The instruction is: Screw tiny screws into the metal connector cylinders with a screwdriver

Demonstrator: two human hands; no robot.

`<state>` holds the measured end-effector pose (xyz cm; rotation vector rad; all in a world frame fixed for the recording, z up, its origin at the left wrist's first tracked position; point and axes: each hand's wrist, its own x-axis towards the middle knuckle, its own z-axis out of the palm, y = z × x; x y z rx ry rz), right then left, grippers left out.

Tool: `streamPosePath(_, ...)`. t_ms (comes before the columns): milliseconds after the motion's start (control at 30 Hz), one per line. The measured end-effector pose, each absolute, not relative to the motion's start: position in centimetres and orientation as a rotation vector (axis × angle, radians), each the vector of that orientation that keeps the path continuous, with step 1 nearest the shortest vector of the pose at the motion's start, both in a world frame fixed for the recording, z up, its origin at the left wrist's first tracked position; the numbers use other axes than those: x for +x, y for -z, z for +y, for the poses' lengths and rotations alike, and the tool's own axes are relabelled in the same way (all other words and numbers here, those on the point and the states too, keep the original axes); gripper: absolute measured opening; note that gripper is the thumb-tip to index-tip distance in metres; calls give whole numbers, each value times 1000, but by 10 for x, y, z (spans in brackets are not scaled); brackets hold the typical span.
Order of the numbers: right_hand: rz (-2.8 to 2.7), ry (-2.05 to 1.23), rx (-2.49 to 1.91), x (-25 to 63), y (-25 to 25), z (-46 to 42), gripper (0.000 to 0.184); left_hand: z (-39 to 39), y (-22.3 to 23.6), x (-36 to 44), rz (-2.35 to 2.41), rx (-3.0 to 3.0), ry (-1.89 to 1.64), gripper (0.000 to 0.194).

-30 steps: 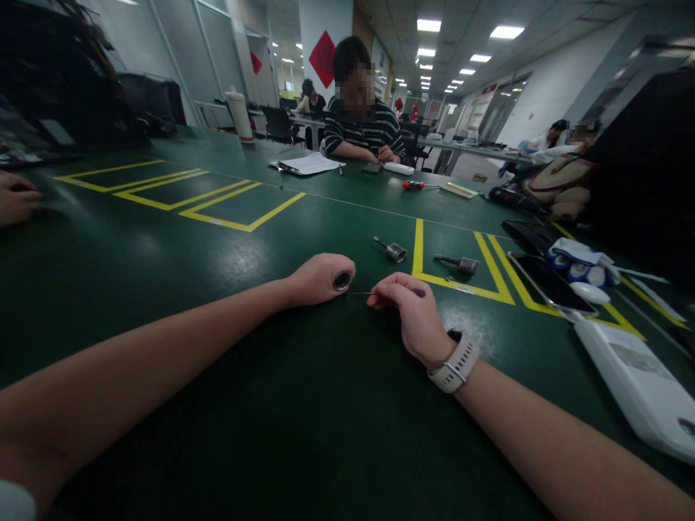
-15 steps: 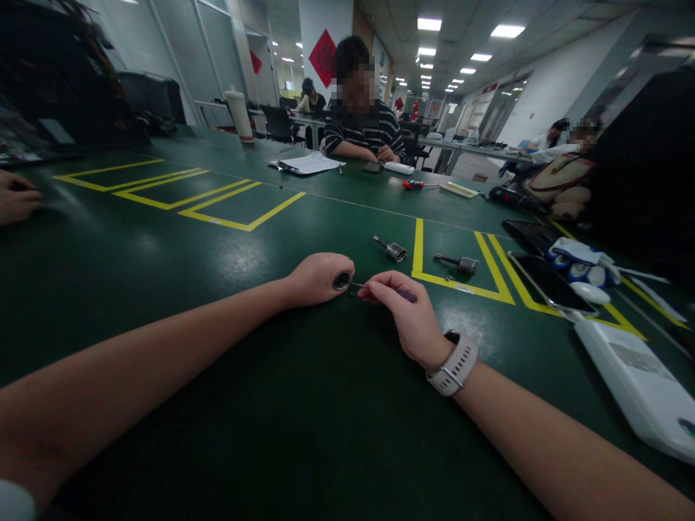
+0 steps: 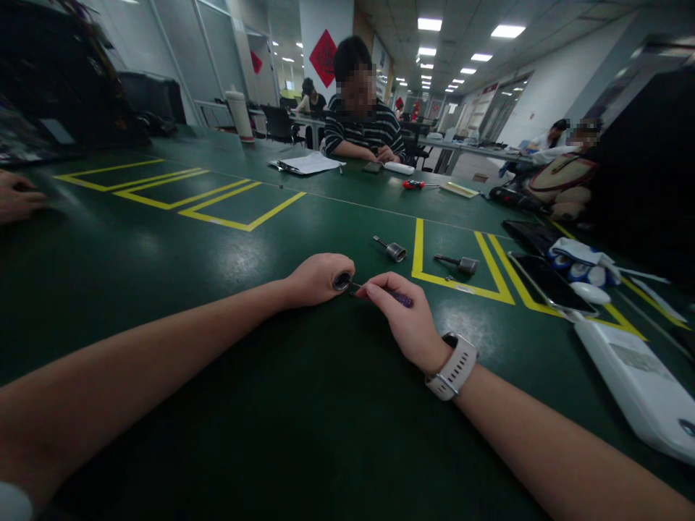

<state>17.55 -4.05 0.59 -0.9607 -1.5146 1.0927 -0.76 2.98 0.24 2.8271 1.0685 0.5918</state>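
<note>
My left hand (image 3: 319,278) is closed round a dark metal hole saw (image 3: 342,281), its round open end turned to the right. Between the thumb and fingers of my right hand (image 3: 399,311) is a thin screwdriver (image 3: 402,299) with a purple handle. Its slim shaft points left at the side of the hole saw's rim; whether the tip touches is too small to tell. Beyond my hands lie two similar hole saws with shanks, one (image 3: 396,252) left of the yellow tape and another (image 3: 468,265) inside it. Tiny metal parts (image 3: 449,278) rest by the second.
Yellow tape outlines (image 3: 250,226) mark the green table (image 3: 304,405). On the right are a phone (image 3: 548,282), gloves (image 3: 578,257) and a white device (image 3: 630,383). Farther off lie a red screwdriver (image 3: 413,184) and papers (image 3: 309,163). A person sits opposite; another person's hand (image 3: 19,197) shows at left.
My right hand has tipped slightly, and the screwdriver's handle end has dropped a little. My left hand keeps its hold on the hole saw in nearly the same place.
</note>
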Motion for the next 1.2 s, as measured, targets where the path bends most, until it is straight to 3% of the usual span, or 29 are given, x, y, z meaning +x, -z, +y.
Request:
streamPosePath(133, -1289, -1366, -870, 177, -1, -32, 11, 31, -1, -10, 993, 2777, -739, 5)
streamPosePath(300, -1213, -1473, -840, 180, -1, -28, 11, 31, -2, -11, 946, 2670, -856, 13)
streamPosePath(533, -1417, -1231, -884, 175, 0, -36, 9, 30, -1, -9, 1080, 2832, -724, 4)
streamPosePath(800, -1224, -1447, -860, 178, 0, -30, 10, 30, -3, -10, 865, 2795, -722, 6)
streamPosePath(1200, -1212, -1380, -876, 176, 0, -32, 10, 35, 1, -9, 1064, 2759, -723, 5)
